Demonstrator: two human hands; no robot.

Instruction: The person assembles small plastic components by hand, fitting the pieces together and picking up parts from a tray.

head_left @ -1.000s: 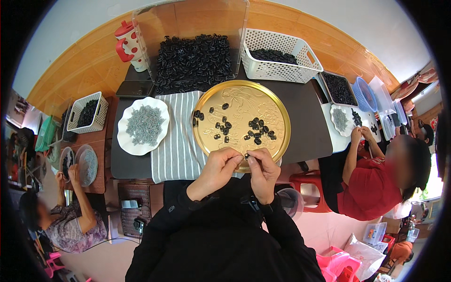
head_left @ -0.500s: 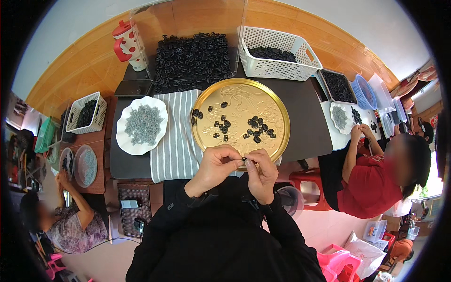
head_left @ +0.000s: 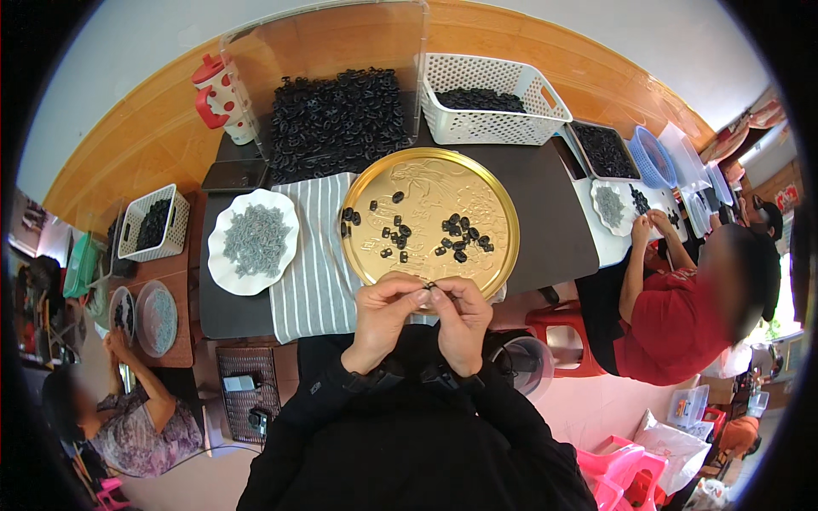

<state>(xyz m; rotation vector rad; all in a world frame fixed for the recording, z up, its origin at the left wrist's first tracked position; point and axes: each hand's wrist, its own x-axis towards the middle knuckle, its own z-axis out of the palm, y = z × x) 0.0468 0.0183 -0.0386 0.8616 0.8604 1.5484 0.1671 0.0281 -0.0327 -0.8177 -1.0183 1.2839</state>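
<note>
My left hand (head_left: pixel 380 317) and my right hand (head_left: pixel 463 324) meet at the near rim of a round gold tray (head_left: pixel 375 255). Both are closed in a pinch, with thumbs and forefingers pressed on one small black part (head_left: pixel 430 286) held between them. The fingertips cover most of it, so its exact kind is hard to make out. Several small oval black plastic pieces (head_left: pixel 460 233) lie loose on the tray in a few clusters. Left of it, on a striped cloth (head_left: pixel 317 255), rests the edge of a white wavy-rimmed plate (head_left: pixel 216 264) heaped with small grey-green translucent pieces (head_left: pixel 256 241).
Behind the tray stand a clear bin (head_left: pixel 328 43) of black pieces and a white perforated basket (head_left: pixel 494 129). A spotted red-lidded tumbler (head_left: pixel 223 100) is at back left. One person in red (head_left: pixel 669 315) works at right, another person (head_left: pixel 145 426) at left.
The view has shifted slightly. My right hand has turned more upright, its fingers closing nearer the left ones over the small black part.
</note>
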